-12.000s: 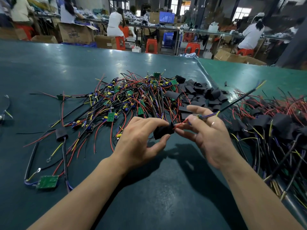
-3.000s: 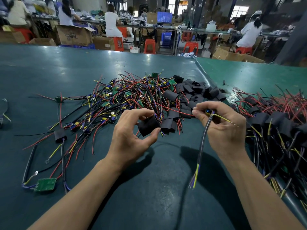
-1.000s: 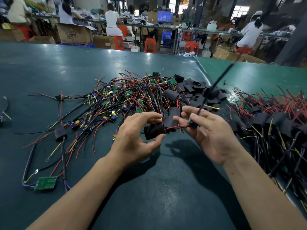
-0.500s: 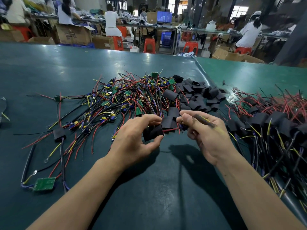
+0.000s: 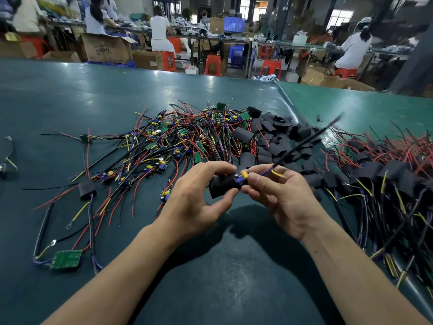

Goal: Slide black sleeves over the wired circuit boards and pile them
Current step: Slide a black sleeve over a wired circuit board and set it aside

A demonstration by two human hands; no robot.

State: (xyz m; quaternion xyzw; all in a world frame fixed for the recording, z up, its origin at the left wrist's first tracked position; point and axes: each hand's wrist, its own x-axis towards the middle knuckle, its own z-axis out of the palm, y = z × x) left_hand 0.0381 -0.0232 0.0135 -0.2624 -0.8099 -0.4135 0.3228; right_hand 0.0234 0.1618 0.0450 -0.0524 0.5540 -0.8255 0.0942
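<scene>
My left hand [image 5: 194, 202] pinches a black sleeve [image 5: 222, 186] between thumb and fingers above the table. My right hand [image 5: 281, 195] holds a wired circuit board [image 5: 242, 178] by its blue and yellow parts at the sleeve's right mouth. Part of the board sits inside the sleeve. Its black cable [image 5: 304, 143] sticks up and to the right, blurred. Behind my hands lies a tangle of bare wired boards [image 5: 178, 139]. Loose black sleeves [image 5: 278, 134] are heaped to its right. The pile of sleeved boards [image 5: 384, 174] lies at the far right.
One sleeved board [image 5: 86, 188] and one bare green board [image 5: 66, 259] lie apart at the left on the green table [image 5: 70, 102]. A seam [image 5: 288, 102] runs between two table sections. Seated people, red stools and cardboard boxes [image 5: 106, 48] fill the background.
My right hand has brought the board to the sleeve's mouth and part of it has gone in. The cable, lying over my right hand half a second ago, now points up and right.
</scene>
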